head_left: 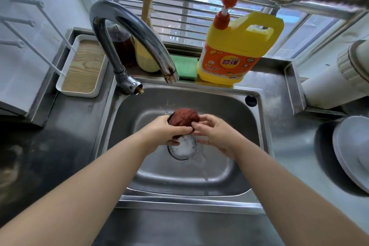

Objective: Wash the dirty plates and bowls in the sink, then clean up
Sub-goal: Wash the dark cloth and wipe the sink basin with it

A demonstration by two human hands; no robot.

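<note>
Cleanup looks like the step I'm on: my left hand (171, 129) grips a balled red cloth (184, 117) over the drain (182, 149), my right hand (214, 133) pinching its edge. Next I'd judge a wring, then a place to set it. Foam sits in the drain; the sink (229, 106) holds no dishes; washed plates (351, 152) are stacked well right.

- sink (229, 106): brushed metal, wet sheen
- tap (127, 32): glossy metal, rusty at the tip
- cloth (184, 117): rough reddish fabric
- soap bottle (235, 52): glossy yellow plastic
- tray (79, 66): white plastic, wood-grain inset
</note>
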